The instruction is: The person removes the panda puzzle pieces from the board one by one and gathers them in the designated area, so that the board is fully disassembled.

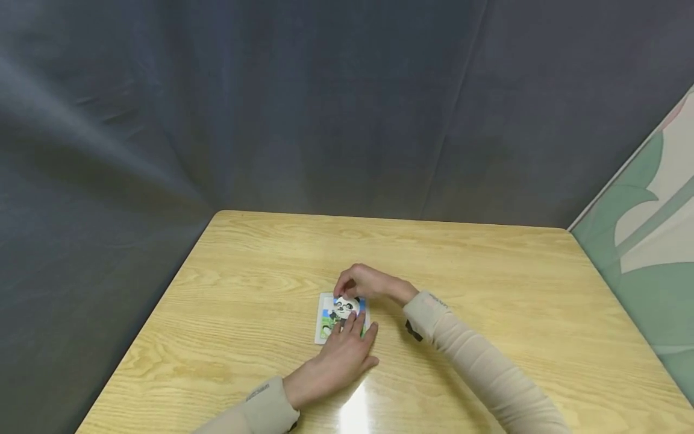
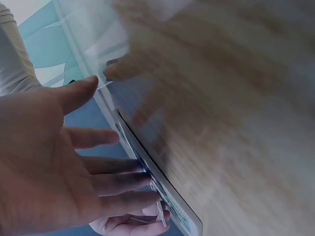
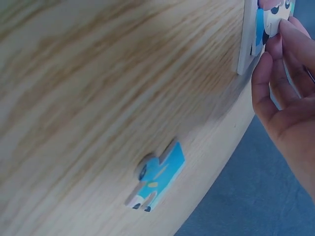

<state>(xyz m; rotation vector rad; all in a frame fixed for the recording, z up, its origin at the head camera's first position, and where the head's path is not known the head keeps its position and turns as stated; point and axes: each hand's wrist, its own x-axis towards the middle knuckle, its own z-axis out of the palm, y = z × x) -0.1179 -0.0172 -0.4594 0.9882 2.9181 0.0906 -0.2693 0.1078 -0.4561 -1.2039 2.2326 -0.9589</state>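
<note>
A small panda jigsaw puzzle in a pale tray lies on the wooden table. My left hand reaches over its near edge with straight, spread fingers, the fingertips touching the picture; the left wrist view shows the palm. At the far edge, my right hand pinches a thin puzzle piece, which is tilted up from the tray. In the right wrist view the fingers of my right hand are at the white panda face. The lower part of the picture is partly covered by my left fingers.
A loose blue puzzle piece lies on the wooden table, seen only in the right wrist view. A dark curtain hangs behind the table, and a green-and-white leaf-patterned cloth borders the right side.
</note>
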